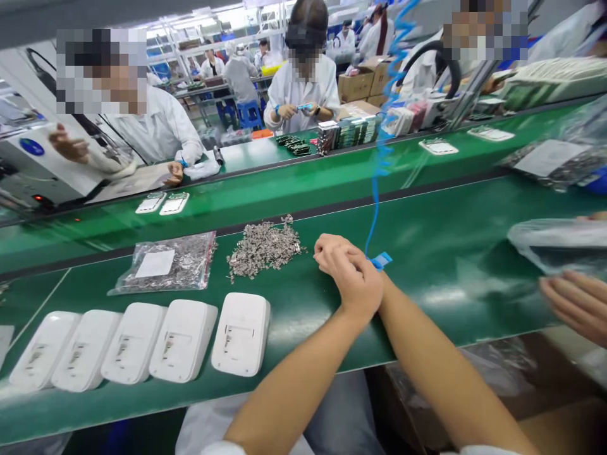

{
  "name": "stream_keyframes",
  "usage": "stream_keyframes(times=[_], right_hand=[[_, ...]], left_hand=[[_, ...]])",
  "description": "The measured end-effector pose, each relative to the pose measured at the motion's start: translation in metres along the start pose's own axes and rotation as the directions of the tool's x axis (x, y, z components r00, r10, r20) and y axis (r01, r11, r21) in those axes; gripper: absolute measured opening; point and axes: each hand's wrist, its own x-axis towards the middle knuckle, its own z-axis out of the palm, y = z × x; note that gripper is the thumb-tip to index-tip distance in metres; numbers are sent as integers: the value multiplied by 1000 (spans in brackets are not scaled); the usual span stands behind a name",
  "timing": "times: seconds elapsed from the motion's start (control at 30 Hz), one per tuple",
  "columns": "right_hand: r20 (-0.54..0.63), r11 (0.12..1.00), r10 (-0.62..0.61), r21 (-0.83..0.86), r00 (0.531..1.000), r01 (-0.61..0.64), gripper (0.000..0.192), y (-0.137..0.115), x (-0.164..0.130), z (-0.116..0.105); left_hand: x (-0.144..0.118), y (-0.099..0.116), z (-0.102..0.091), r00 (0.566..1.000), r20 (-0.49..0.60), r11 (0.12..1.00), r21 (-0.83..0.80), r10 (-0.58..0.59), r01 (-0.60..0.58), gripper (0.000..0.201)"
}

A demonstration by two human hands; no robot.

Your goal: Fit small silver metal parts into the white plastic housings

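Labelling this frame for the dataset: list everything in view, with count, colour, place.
white plastic housings: 5, white, row at near left of the bench
loose metal parts: 1 pile, silver, bench centre, beside the hands
bagged parts: 1 clear bag, white label, left of the pile
green bench: 1, green, runs across the frame
coiled cord: 1, blue, runs down to the wrist strap
co-workers: several, white coats, far side
another person's hand: 1, right edge, below a clear bag
left hand: over the right, holds nothing visible
right hand: mostly covered; grip not visible
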Motion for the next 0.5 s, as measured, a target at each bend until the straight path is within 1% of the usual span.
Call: stream_keyframes(times=[0.07, 0.1, 0.13, 0.17, 0.2, 0.27, 0.3, 0.33, 0.4, 0.5], right_hand=[[18, 998, 58, 33, 998, -59, 20, 10, -6, -15], [28, 990, 107, 90, 994, -109, 17, 13, -8, -24], [25, 969, 168, 182, 985, -170, 15, 15, -10, -32], [23, 922, 241, 306, 970, -236, 14, 15, -10, -39], [27, 845, 316, 447, 948, -294, 15, 15, -10, -44], [54, 638, 438, 684, 898, -352, 23, 14, -9, -51], [68, 555, 474, 751, 878, -358, 26, 13, -8, -52], [75, 490, 503, 796, 861, -356, 29, 13, -7, -51], [76, 398, 552, 851, 830, -343, 35, 14, -7, -48], [100, 312, 601, 884, 793, -349, 40, 18, -8, -44]], left_hand=[[11, -8, 10, 997, -62, 999, 4, -41, 42, 23], [15, -13, 11, 995, -76, 998, 8, -56, 57, 23], [19, -18, 12, 995, -75, 998, 9, -66, 67, 23], [23, -22, 13, 995, -62, 997, 4, -75, 75, 22], [27, -26, 14, 996, -41, 997, -7, -82, 82, 20], [32, -31, 17, 997, 7, 996, -49, -78, 78, 18], [35, -32, 19, 997, 20, 995, -73, -69, 70, 19], [36, -33, 20, 998, 25, 994, -95, -53, 55, 20], [37, -34, 22, 1000, 24, 993, -121, -7, 10, 21], [37, -35, 22, 1000, 13, 994, -108, 25, -23, 20]])
